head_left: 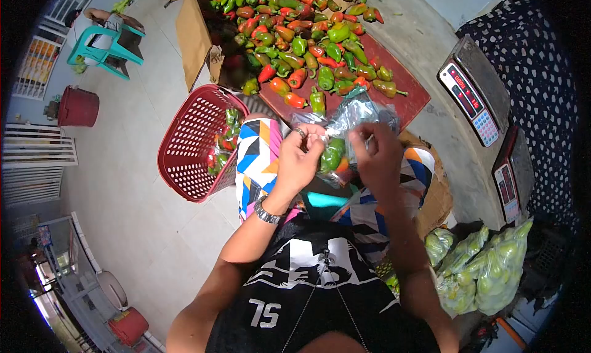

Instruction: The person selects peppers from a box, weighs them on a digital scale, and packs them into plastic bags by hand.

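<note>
A clear plastic bag of peppers hangs between my hands above my lap, green and red peppers showing through it. My left hand, with a ring and a wristwatch, pinches the gathered top of the bag. On the other side, my right hand has its fingers curled and pressed together at the bag's upper plastic; its exact grip is partly hidden. Just beyond them, loose clear plastic bags lie on the near edge of a red board. Many loose red and green peppers are heaped on that board.
A red perforated basket with bagged peppers stands left of my knees. An open cardboard box is behind it. Two digital scales sit at the right, above bags of green produce. A teal chair stands far left.
</note>
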